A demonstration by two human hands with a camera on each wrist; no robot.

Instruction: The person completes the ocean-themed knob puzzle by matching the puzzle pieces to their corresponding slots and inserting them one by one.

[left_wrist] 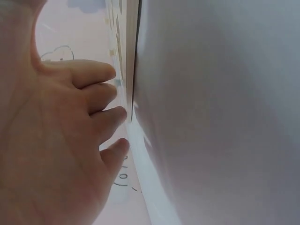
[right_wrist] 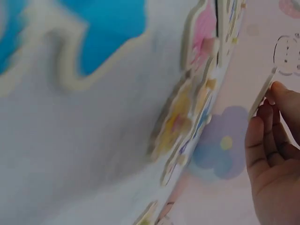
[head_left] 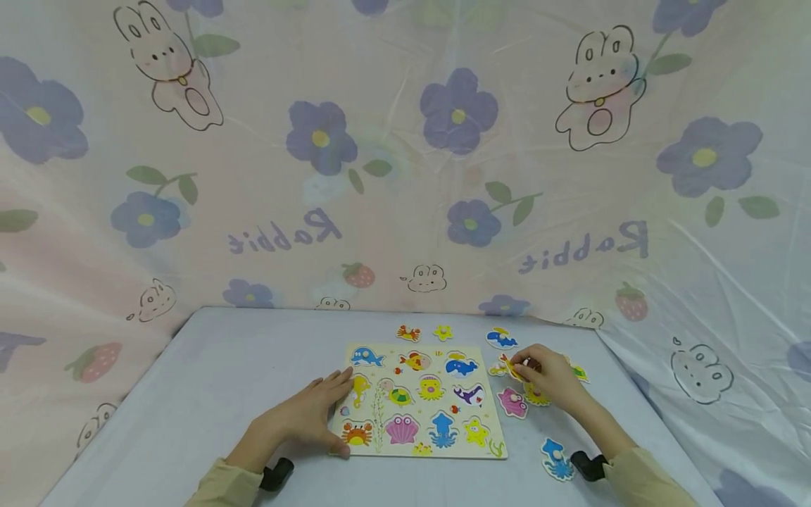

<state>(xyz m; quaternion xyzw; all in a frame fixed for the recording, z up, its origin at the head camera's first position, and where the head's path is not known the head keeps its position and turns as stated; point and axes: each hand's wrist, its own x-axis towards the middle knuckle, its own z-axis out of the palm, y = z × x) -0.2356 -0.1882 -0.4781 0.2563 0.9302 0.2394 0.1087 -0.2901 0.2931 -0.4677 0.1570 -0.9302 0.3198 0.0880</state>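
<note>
A cream puzzle board (head_left: pixel 459 453) printed with sea animals lies flat on the table. My left hand (head_left: pixel 304 417) rests at its left edge, fingers spread and thumb near the lower left corner. In the left wrist view, the fingertips of that hand (left_wrist: pixel 56 122) are beside the board's side edge (left_wrist: pixel 131 56). To the right of the board, my right hand (head_left: pixel 552 377) pinches a red and yellow puzzle piece (head_left: pixel 509 367), its picture partly hidden by the fingers. The right wrist view shows this piece (right_wrist: pixel 262 93) edge-on, raised between thumb and fingertips.
Loose knobbed pieces lie around the board: a crab (head_left: pixel 408 333) and starfish (head_left: pixel 443 332) behind it, a whale (head_left: pixel 502 339) at back right, a pink shell (head_left: pixel 512 403), yellow octopus (head_left: pixel 536 396) and blue squid (head_left: pixel 557 460) on the right. A patterned curtain (head_left: pixel 393 176) hangs behind.
</note>
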